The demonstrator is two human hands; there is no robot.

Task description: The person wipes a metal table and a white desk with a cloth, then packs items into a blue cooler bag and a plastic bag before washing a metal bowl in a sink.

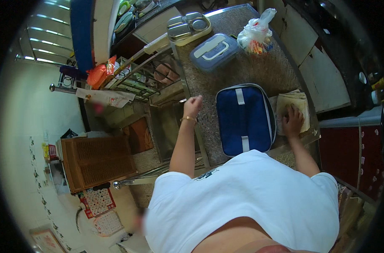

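A blue fabric lunch bag [232,118] with white straps and a pale zip edge lies on the speckled stone tabletop [204,95] in front of me. To its right, my right hand [293,121] rests on a pale folded stack [283,101], cloth or paper. Its thumb is apart from the fingers. My left hand [193,106], a gold-coloured bracelet at the wrist, hovers by the table's left edge, left of the bag. Its fingers are curled in, and nothing shows in them.
Beyond the bag are a lidded plastic container with a handle [214,52], a steel compartment tray [189,27] and a tied plastic bag of colourful packets [255,38]. Metal railings [141,76] run left of the table. Dark red cabinets [340,151] stand right.
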